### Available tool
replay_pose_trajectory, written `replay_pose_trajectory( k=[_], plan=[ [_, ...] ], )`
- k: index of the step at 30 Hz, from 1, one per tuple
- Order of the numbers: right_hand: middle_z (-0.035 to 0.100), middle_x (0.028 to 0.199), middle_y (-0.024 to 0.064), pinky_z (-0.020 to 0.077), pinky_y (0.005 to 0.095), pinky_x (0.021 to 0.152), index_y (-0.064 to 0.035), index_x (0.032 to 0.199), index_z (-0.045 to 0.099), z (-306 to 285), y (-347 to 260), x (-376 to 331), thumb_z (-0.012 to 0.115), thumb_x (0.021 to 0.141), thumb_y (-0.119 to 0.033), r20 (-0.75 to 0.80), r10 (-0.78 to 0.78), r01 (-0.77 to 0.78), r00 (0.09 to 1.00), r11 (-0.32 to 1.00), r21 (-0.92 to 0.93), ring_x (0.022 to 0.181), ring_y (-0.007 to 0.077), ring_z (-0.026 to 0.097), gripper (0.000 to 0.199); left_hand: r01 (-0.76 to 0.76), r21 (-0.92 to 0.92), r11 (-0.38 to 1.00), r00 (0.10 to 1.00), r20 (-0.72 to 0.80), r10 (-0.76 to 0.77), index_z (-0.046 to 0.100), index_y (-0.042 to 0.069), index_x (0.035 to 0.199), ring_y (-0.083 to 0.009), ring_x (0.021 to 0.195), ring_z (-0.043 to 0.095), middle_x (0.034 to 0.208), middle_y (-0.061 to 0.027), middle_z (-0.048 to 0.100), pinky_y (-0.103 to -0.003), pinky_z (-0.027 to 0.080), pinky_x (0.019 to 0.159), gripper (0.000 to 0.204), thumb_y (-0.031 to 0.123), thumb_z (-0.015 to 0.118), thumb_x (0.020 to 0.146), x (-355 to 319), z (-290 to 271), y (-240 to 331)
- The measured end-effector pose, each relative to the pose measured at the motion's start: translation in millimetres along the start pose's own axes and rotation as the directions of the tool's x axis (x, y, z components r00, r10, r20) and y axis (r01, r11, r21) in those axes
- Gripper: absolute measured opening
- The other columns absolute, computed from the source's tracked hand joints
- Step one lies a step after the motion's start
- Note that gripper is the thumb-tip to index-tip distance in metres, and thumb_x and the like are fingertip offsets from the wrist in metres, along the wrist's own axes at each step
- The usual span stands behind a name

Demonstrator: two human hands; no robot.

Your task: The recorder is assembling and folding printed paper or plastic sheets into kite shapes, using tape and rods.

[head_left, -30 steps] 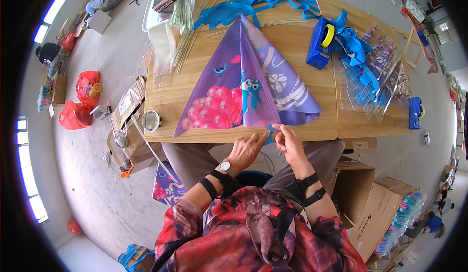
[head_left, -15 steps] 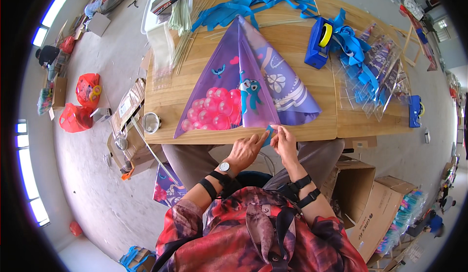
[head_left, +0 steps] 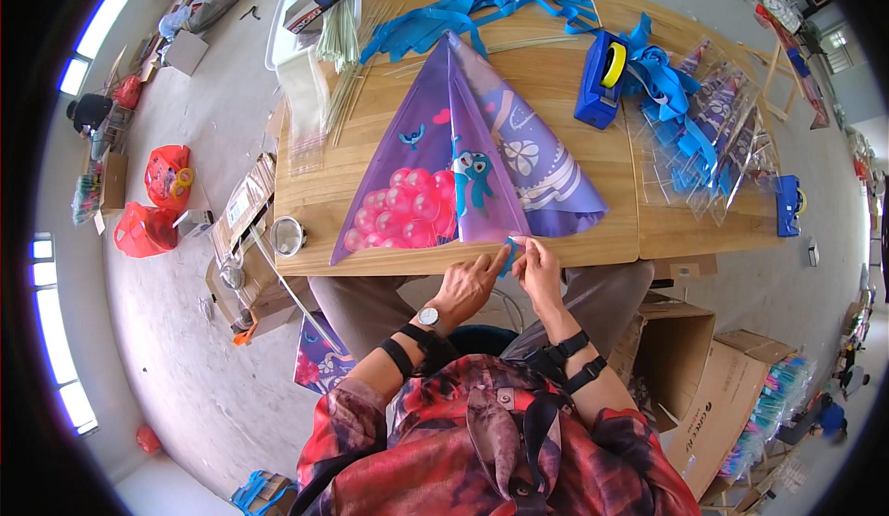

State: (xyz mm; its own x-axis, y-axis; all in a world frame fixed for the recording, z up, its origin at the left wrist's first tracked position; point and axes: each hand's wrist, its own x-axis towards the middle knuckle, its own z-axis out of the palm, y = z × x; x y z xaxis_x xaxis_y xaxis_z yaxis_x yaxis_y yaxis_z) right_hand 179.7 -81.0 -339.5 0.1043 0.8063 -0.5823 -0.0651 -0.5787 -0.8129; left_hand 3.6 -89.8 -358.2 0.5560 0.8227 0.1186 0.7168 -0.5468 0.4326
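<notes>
A purple printed triangular kite (head_left: pixel 486 211) with pink balloon pictures lies on the wooden table, folded along its middle, its point away from me. A short piece of blue ribbon (head_left: pixel 508 259) sits at its near edge, just over the table's front edge. My left hand (head_left: pixel 468 286) is closed at the ribbon's left side, its index finger laid along it. My right hand (head_left: pixel 540 278) pinches the ribbon's upper end against the kite's near corner. Fingers partly cover how ribbon and kite meet.
Long blue ribbons (head_left: pixel 491 7) lie across the table's far side, by thin pale sticks (head_left: pixel 347 99) and a white bin (head_left: pixel 282 30). A blue tape dispenser (head_left: pixel 597 86) and clear-wrapped packs (head_left: pixel 722 136) are on the right. A round metal-rimmed cup (head_left: pixel 288 236) stands at the left edge.
Both hands stay at the kite's near edge. The left fingers have shifted slightly on the blue ribbon, and less of it shows. The kite lies as before.
</notes>
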Motion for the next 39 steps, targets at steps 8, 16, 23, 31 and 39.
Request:
replay_pose_trajectory(
  k=[8,16,23,31,39],
  plan=[
    [0.062,0.063,0.0050,0.0455,0.0332,0.050,-0.0054,0.127,0.064,-18,2,8,0.050,0.111,-0.027,0.092,-0.248,0.264,0.964,0.902,-0.340,0.051,0.0156,0.059,0.030,0.005,0.015,1.000,1.000,0.007,-0.005,0.043,0.010,0.156,-0.0251,0.071,0.068,0.084,-0.0061,0.059,-0.039,0.052,0.057,0.072,0.007,0.064,0.087,1,2,-1],
    [0.063,0.074,0.0062,0.0481,0.0425,0.064,-0.0072,0.127,0.059,-27,-27,22,0.077,0.093,-0.030,-0.030,-0.567,0.348,0.823,0.545,-0.763,0.068,0.0277,0.064,0.044,-0.009,0.006,1.000,1.000,0.013,0.009,0.044,0.008,0.154,-0.0258,0.074,0.069,0.086,-0.0071,0.059,-0.041,0.053,0.059,0.069,0.009,0.065,0.088,-2,3,-3],
    [0.062,0.090,0.0067,0.0391,0.0463,0.078,-0.0130,0.099,0.055,-12,-5,38,0.084,0.080,-0.044,0.060,-0.736,0.375,0.675,0.271,-0.887,0.090,0.0310,0.061,0.046,-0.032,-0.004,0.999,0.999,-0.014,0.032,0.046,0.005,0.152,-0.0260,0.073,0.069,0.087,-0.0076,0.060,-0.040,0.053,0.059,0.066,0.008,0.064,0.088,2,2,-1],
    [0.062,0.086,0.0035,0.0389,0.0463,0.077,-0.0150,0.090,0.057,3,-2,43,0.076,0.088,-0.046,0.015,-0.768,0.311,0.641,0.242,-0.919,0.087,0.0298,0.061,0.037,0.112,-0.185,0.976,0.991,-0.057,-0.125,0.051,0.005,0.147,-0.0291,0.079,0.071,0.091,-0.0107,0.067,-0.042,0.055,0.066,0.049,0.017,0.059,0.101,-5,-23,5],
    [0.060,0.085,0.0073,0.0456,0.0444,0.079,-0.0096,0.106,0.063,37,-44,18,0.074,0.095,-0.032,0.145,-0.787,0.528,0.599,0.252,-0.811,0.086,0.0283,0.061,0.028,-0.046,-0.930,-0.365,0.776,0.197,-0.599,0.058,-0.001,0.140,-0.0171,0.086,0.063,0.098,-0.0063,0.069,-0.033,0.051,0.085,0.048,0.037,0.044,0.113,-70,-45,-27]
  ],
)
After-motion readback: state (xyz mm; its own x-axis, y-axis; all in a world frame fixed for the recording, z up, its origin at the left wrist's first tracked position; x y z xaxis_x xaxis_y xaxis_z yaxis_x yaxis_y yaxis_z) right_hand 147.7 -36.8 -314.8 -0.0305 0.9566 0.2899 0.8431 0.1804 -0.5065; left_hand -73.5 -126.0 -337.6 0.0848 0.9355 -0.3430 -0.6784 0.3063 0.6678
